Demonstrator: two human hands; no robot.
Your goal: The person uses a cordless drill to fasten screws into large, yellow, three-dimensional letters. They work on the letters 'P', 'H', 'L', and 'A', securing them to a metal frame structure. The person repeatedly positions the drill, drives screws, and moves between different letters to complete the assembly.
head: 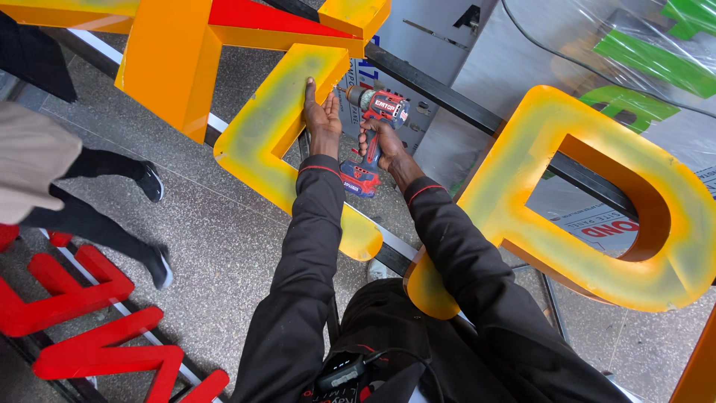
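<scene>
Left hand [321, 112]: stretched forward from a dark sleeve, palm flat against the inner edge of the yellow sign letter [280, 127], fingers straight and together, gripping nothing, only pressing.
Right hand [380, 142]: wrapped tight round the handle of the red cordless drill [373, 130], wrist bent slightly inward, forearm in a dark sleeve with a red cuff line.
Drill: upright in the fist, battery pack at the bottom, chuck aimed left toward the yellow sign letter just beside the left hand; tip too small to tell whether touching.
Yellow sign letter: slanted stroke, orange sides, lying over a black metal rail [447, 97] on the speckled floor.
Round yellow letter [597, 194]: to the right, close by the right arm, orange inner wall, also across the rail.
Orange letter [171, 60]: at upper left, joined above the slanted stroke.
Red letters [82, 313]: lower left, well apart.
Another person: legs and dark shoes [153, 183] at left, near the red letters.
Clear plastic sheet [634, 45]: upper right, green shapes beneath.
</scene>
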